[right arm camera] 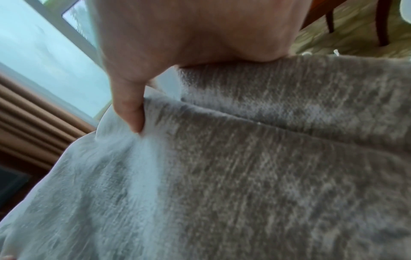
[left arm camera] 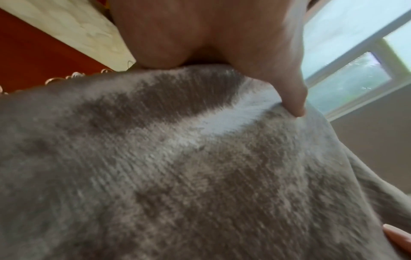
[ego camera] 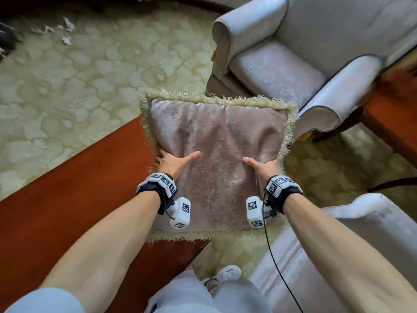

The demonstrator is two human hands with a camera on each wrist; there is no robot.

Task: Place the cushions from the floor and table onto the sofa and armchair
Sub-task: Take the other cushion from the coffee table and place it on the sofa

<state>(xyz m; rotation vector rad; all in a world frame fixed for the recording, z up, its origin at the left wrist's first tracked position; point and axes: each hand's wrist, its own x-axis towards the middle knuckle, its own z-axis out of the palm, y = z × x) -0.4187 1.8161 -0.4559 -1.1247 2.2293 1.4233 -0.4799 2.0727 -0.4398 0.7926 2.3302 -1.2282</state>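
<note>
A square pinkish-grey velvet cushion [ego camera: 216, 159] with a pale green fringe is held up in front of me, over the wooden table corner. My left hand [ego camera: 173, 162] grips its left edge, thumb on top and fingers hidden underneath. My right hand [ego camera: 262, 167] grips the right edge the same way. In the left wrist view the left thumb [left arm camera: 291, 95] presses into the cushion [left arm camera: 177, 176]. In the right wrist view the right thumb [right arm camera: 129, 109] digs into the cushion [right arm camera: 266, 167]. The empty grey armchair [ego camera: 277, 68] stands just beyond the cushion.
A reddish wooden table [ego camera: 74, 193] lies at lower left. A pale patterned carpet [ego camera: 74, 82] covers the floor. A sofa arm [ego camera: 352, 233] is at lower right, and another wooden table [ego camera: 397, 114] stands right of the armchair. Scraps of paper [ego camera: 65, 30] lie far left.
</note>
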